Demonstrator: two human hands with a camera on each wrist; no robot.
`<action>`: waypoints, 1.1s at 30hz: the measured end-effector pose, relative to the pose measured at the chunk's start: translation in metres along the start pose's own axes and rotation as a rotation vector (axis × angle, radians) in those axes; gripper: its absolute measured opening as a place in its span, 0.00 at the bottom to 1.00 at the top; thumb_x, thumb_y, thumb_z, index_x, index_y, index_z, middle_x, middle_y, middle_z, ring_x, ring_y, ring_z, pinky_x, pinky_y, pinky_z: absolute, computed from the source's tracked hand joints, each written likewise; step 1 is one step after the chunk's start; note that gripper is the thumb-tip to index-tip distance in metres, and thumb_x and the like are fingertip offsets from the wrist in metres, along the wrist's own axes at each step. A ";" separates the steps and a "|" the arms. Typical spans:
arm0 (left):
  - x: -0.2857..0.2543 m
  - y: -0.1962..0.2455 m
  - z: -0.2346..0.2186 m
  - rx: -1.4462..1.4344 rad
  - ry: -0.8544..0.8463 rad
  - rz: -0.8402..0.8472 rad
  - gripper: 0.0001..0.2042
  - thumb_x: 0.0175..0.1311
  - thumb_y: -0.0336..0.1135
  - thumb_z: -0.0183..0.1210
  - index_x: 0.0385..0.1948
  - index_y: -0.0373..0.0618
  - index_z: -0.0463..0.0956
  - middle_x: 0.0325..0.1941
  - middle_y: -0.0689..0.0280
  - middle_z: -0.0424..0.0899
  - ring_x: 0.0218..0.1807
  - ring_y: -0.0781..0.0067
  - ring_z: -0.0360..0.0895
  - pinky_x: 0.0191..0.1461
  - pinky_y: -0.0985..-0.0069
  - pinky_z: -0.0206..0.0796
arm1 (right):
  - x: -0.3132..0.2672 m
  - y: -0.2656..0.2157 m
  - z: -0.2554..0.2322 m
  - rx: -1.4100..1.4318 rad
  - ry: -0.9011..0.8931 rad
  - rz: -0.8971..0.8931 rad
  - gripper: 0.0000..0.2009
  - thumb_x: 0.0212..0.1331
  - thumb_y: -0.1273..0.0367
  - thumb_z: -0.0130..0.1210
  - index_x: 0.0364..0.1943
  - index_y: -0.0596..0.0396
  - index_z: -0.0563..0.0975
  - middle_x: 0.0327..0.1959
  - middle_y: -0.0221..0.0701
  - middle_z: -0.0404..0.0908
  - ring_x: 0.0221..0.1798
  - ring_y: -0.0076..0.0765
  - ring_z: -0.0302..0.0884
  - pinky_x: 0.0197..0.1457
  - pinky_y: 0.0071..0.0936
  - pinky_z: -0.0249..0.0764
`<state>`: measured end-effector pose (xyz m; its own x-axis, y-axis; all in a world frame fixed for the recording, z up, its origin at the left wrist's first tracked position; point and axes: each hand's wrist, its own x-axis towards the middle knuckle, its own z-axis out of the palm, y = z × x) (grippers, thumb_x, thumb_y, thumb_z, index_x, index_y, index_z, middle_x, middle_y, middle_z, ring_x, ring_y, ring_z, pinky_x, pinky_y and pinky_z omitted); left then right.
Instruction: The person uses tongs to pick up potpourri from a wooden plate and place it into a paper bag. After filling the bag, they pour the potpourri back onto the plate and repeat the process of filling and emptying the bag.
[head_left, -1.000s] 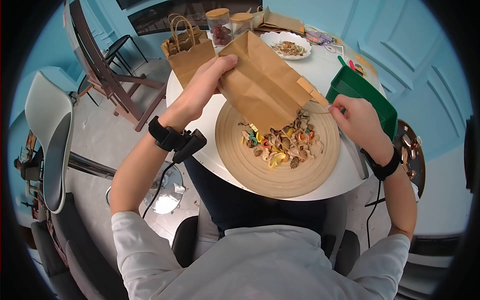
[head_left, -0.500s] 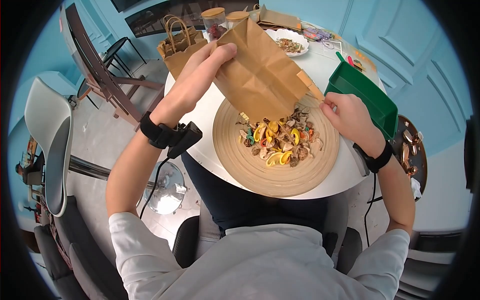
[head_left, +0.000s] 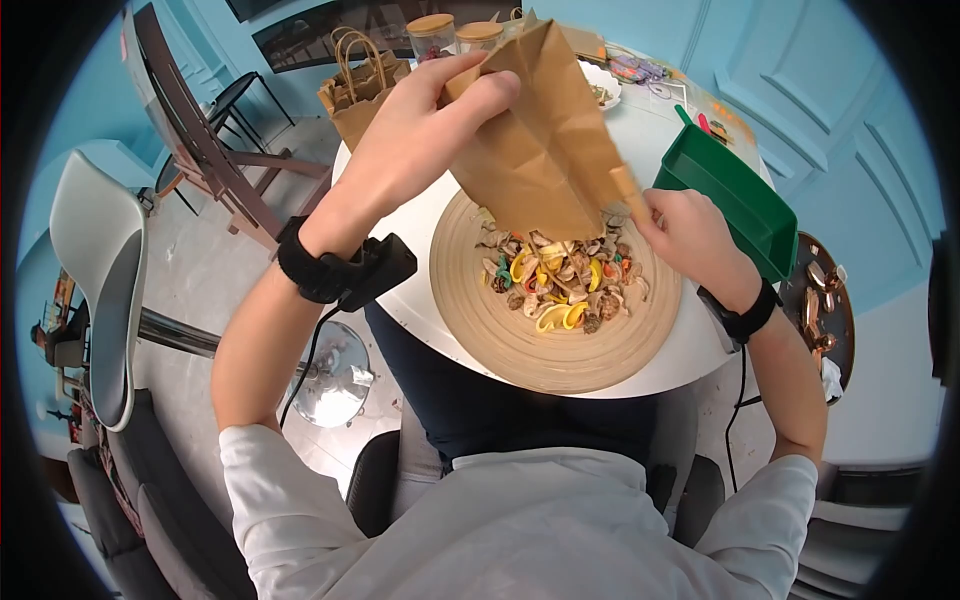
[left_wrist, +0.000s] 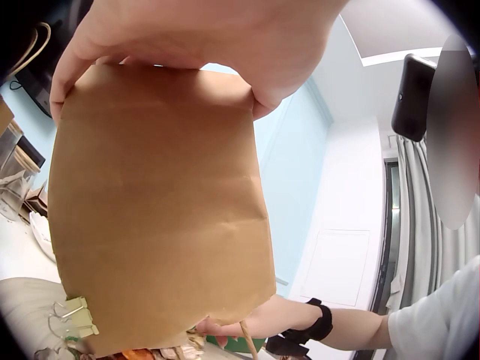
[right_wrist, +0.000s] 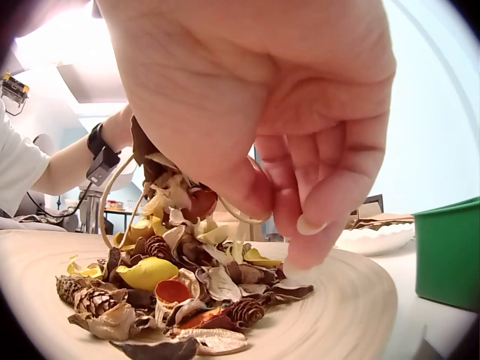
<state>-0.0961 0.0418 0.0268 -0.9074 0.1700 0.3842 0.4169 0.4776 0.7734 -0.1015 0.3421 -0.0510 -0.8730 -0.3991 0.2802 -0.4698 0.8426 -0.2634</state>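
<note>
My left hand (head_left: 425,125) grips the closed base of a brown paper bag (head_left: 545,140) held upside down, its mouth low over a round wooden plate (head_left: 500,350). Under the mouth lies a heap of potpourri (right_wrist: 210,292): dried petals, small pine cones, yellow peel pieces and orange bits. More of it hangs at the bag's mouth in the right wrist view. My right hand (head_left: 695,240) is beside the mouth, thumb and fingers curled on one twisted paper handle (right_wrist: 240,215). A pale binder clip (left_wrist: 79,319) shows at the bag's lower corner.
The round white table (head_left: 400,300) carries a green plastic bin (head_left: 735,205) at right, a white scalloped dish (right_wrist: 375,238) behind, lidded jars (head_left: 432,38) and another paper bag (head_left: 350,110) at back left. A dark tray (head_left: 825,300) with copper-coloured items stands beyond the right edge.
My left hand has moved up and right, tipping the bag steeper. Yellow pieces have come out onto the heap. My right hand stays at the mouth, shifted slightly left.
</note>
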 end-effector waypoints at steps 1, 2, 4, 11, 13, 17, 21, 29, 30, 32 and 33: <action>0.001 0.000 -0.001 -0.010 -0.014 -0.030 0.42 0.58 0.60 0.57 0.64 0.28 0.66 0.59 0.46 0.76 0.62 0.59 0.75 0.66 0.71 0.62 | 0.000 0.001 0.000 0.003 0.015 -0.040 0.09 0.57 0.67 0.54 0.29 0.59 0.81 0.21 0.44 0.80 0.27 0.53 0.79 0.32 0.42 0.75; 0.002 0.001 -0.001 -0.021 -0.028 -0.059 0.42 0.57 0.60 0.57 0.64 0.28 0.65 0.59 0.46 0.77 0.62 0.58 0.75 0.66 0.70 0.62 | 0.000 0.001 -0.001 0.000 0.017 -0.041 0.09 0.57 0.67 0.54 0.29 0.59 0.81 0.21 0.44 0.80 0.27 0.53 0.79 0.32 0.42 0.75; 0.002 0.001 -0.001 -0.006 -0.020 -0.048 0.42 0.58 0.60 0.57 0.64 0.28 0.65 0.58 0.46 0.77 0.61 0.58 0.75 0.66 0.70 0.62 | -0.001 -0.002 -0.002 -0.041 -0.046 0.042 0.09 0.57 0.67 0.54 0.29 0.59 0.82 0.21 0.44 0.80 0.27 0.53 0.80 0.33 0.42 0.76; 0.001 0.004 -0.003 0.003 0.014 -0.002 0.43 0.57 0.61 0.56 0.64 0.28 0.66 0.57 0.46 0.78 0.61 0.57 0.75 0.65 0.70 0.63 | 0.003 -0.008 -0.001 -0.005 -0.014 0.014 0.10 0.57 0.67 0.54 0.29 0.60 0.81 0.20 0.46 0.79 0.26 0.54 0.79 0.33 0.43 0.76; 0.002 0.003 -0.004 0.004 0.013 0.008 0.43 0.57 0.62 0.56 0.63 0.28 0.66 0.57 0.46 0.78 0.61 0.57 0.75 0.65 0.70 0.63 | 0.003 -0.006 0.002 -0.024 0.004 -0.017 0.10 0.57 0.68 0.54 0.28 0.61 0.81 0.20 0.46 0.79 0.26 0.55 0.79 0.33 0.43 0.76; 0.003 0.000 -0.005 0.020 0.026 0.023 0.42 0.58 0.60 0.56 0.63 0.28 0.67 0.57 0.47 0.78 0.60 0.59 0.76 0.64 0.70 0.63 | 0.002 -0.009 -0.001 -0.025 0.003 -0.006 0.10 0.57 0.67 0.54 0.28 0.60 0.81 0.19 0.46 0.78 0.26 0.55 0.79 0.33 0.44 0.76; -0.001 0.012 -0.007 -0.039 0.014 0.048 0.37 0.61 0.56 0.57 0.61 0.30 0.69 0.52 0.54 0.81 0.56 0.67 0.77 0.62 0.74 0.65 | 0.005 -0.005 0.000 -0.007 0.028 -0.011 0.10 0.58 0.67 0.54 0.28 0.59 0.81 0.19 0.46 0.78 0.25 0.55 0.79 0.32 0.44 0.75; 0.001 0.011 -0.018 -0.068 0.016 0.016 0.26 0.69 0.56 0.50 0.53 0.40 0.76 0.51 0.65 0.81 0.54 0.75 0.73 0.64 0.73 0.57 | 0.007 -0.011 -0.016 0.046 0.085 -0.024 0.11 0.61 0.66 0.53 0.28 0.59 0.81 0.19 0.44 0.78 0.25 0.53 0.78 0.29 0.42 0.73; 0.000 0.012 -0.019 -0.082 0.039 0.015 0.26 0.69 0.56 0.50 0.53 0.41 0.76 0.52 0.66 0.81 0.55 0.75 0.73 0.64 0.71 0.57 | 0.007 -0.011 -0.018 0.040 0.094 -0.035 0.11 0.61 0.66 0.54 0.28 0.58 0.81 0.18 0.43 0.77 0.24 0.53 0.77 0.29 0.42 0.72; 0.003 0.006 -0.023 -0.095 0.063 0.012 0.26 0.69 0.56 0.50 0.53 0.42 0.76 0.53 0.66 0.80 0.55 0.75 0.73 0.65 0.69 0.57 | 0.007 -0.013 -0.022 0.036 0.103 -0.048 0.11 0.61 0.66 0.54 0.28 0.58 0.81 0.17 0.43 0.77 0.24 0.53 0.77 0.29 0.41 0.71; 0.009 -0.006 -0.027 -0.154 0.066 -0.013 0.26 0.70 0.56 0.49 0.55 0.42 0.75 0.55 0.65 0.80 0.57 0.73 0.73 0.66 0.67 0.58 | 0.007 -0.013 -0.025 0.043 0.126 -0.057 0.11 0.61 0.66 0.55 0.29 0.58 0.81 0.18 0.43 0.77 0.23 0.52 0.77 0.28 0.41 0.71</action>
<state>-0.1052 0.0173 0.0393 -0.9097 0.1054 0.4016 0.4125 0.3405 0.8449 -0.0981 0.3370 -0.0227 -0.8228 -0.3952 0.4085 -0.5255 0.8027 -0.2820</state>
